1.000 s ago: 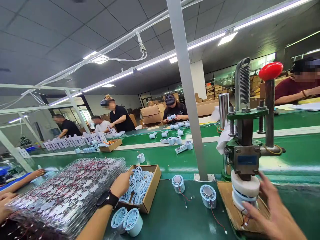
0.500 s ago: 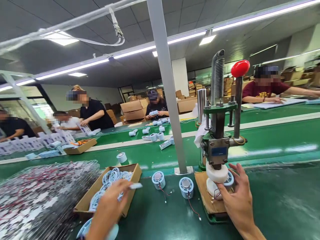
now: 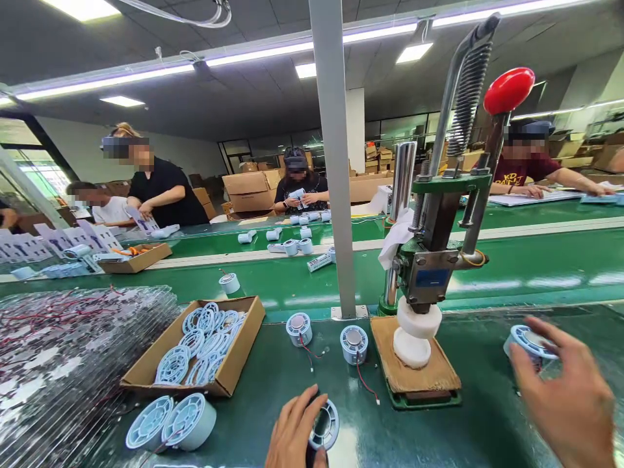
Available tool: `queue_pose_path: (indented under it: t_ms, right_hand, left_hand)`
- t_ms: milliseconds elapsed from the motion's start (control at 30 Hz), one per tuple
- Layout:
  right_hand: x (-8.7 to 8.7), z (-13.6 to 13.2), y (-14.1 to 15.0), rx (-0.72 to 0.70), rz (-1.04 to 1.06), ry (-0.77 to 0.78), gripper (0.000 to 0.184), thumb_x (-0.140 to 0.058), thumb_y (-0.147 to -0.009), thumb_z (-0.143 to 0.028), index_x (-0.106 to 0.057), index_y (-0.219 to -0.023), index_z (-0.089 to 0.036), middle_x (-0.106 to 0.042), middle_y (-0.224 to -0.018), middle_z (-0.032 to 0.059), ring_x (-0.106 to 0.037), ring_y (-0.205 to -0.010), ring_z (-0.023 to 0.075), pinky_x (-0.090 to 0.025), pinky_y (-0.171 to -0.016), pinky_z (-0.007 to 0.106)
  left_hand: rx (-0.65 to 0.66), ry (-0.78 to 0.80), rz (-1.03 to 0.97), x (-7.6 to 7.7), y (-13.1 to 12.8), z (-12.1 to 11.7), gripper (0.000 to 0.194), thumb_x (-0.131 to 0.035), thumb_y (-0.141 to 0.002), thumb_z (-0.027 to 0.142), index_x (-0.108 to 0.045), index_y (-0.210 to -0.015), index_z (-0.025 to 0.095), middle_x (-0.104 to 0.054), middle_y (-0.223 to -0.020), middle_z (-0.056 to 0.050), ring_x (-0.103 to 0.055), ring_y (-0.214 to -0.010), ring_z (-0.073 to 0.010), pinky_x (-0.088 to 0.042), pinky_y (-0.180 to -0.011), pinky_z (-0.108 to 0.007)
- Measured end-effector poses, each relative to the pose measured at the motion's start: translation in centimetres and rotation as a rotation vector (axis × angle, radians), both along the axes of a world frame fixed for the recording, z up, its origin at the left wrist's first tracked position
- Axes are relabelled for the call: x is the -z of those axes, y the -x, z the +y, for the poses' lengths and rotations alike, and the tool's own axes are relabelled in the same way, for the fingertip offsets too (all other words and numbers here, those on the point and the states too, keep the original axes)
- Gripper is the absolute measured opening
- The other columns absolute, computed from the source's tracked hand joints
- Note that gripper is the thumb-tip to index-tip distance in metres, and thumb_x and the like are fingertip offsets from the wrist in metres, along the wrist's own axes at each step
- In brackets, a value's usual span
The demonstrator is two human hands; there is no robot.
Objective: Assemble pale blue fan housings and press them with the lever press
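My left hand (image 3: 292,432) is at the bottom edge, fingers curled round a round pale-blue fan part (image 3: 324,426) on the green bench. My right hand (image 3: 568,390) is at the far right, fingers wrapped over another pale-blue fan part (image 3: 526,338) that it holds just above the bench. Between the hands stands a hand press (image 3: 433,260) with a red knob (image 3: 508,90); its white round die (image 3: 414,335) rests on a brown board (image 3: 429,377) with nothing in it. Two more fan parts (image 3: 299,328) (image 3: 353,343) with red wires sit left of the press.
A cardboard box (image 3: 234,370) of pale-blue grille rings lies at left. Two fan housings (image 3: 170,421) lie in front of it, and stacked clear trays (image 3: 58,364) with red wires beyond. A metal post (image 3: 336,162) rises behind. Several people work across the green conveyor (image 3: 536,260).
My right hand took the fan part out of the press and moved it right. My left hand left the box and came down to a fan part on the bench. The camera tilted down.
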State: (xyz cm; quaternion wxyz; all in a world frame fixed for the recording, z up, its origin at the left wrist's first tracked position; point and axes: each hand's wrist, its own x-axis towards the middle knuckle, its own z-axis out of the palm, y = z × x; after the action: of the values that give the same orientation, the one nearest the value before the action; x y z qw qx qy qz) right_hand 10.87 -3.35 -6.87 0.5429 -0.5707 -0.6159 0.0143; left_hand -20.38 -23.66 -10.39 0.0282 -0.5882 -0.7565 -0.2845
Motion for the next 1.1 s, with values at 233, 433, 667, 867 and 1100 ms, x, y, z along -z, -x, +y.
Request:
queue_pose_path:
  t_ms: [233,433,667,867,1100]
  right_hand:
    - [-1.4,-5.6,17.2,-0.797,-0.238,0.097,0.061,-0.047,-0.083,-0.014,-0.041,-0.143,-0.023,-0.041,-0.144,0.014,-0.045,-0.133,0.0321,-0.048,-0.103,0.052]
    - [0.3,-5.4,17.7,-0.884,-0.272,0.203,0.053,-0.047,-0.083,-0.007,-0.052,-0.134,-0.022,-0.054,-0.131,0.0113,-0.054,-0.121,0.0258,-0.049,-0.103,0.046]
    - [5.1,-9.5,11.1,-0.94,-0.203,0.025,0.068,-0.058,-0.08,-0.016,-0.034,-0.144,-0.023,-0.055,-0.136,0.0075,-0.058,-0.122,0.0214,-0.053,-0.099,0.03]
    - [6.3,-10.8,10.6,-0.826,-0.083,0.051,0.065,-0.063,-0.076,-0.021,-0.041,-0.137,-0.02,-0.061,-0.128,0.0075,-0.063,-0.114,0.0221,-0.055,-0.094,0.027]
    - [5.8,-10.8,11.4,-0.807,-0.042,0.046,0.072,-0.062,-0.072,-0.019,-0.037,-0.14,-0.019,-0.061,-0.13,0.0075,-0.064,-0.112,0.0196,-0.055,-0.093,0.024]
  left_hand:
    - [0.017,0.033,0.112,0.0,0.0,0.5,0.059,-0.049,-0.076,0.017,-0.055,-0.134,0.027,-0.064,-0.13,-0.006,-0.056,-0.119,-0.0291,-0.051,-0.094,-0.045]
    - [-0.124,-0.003,0.1,-0.3,-1.1,0.1,0.062,-0.063,-0.074,0.035,-0.054,-0.135,0.023,-0.061,-0.13,-0.012,-0.055,-0.118,-0.0342,-0.047,-0.095,-0.052]
    - [0.041,0.073,0.058,-0.8,-0.8,-0.7,0.082,-0.066,-0.074,0.026,-0.033,-0.148,0.031,-0.049,-0.147,-0.006,-0.046,-0.131,-0.0315,-0.047,-0.101,-0.047]
    - [-0.19,0.006,-0.228,-1.4,-2.5,0.7,0.05,-0.063,-0.08,0.043,-0.06,-0.126,0.025,-0.069,-0.119,-0.009,-0.061,-0.113,-0.0322,-0.05,-0.097,-0.053]
    - [0.25,-0.076,-0.393,-4.3,-7.0,3.0,0.073,-0.063,-0.07,0.017,-0.048,-0.14,0.03,-0.066,-0.128,-0.003,-0.06,-0.116,-0.0245,-0.052,-0.099,-0.036]
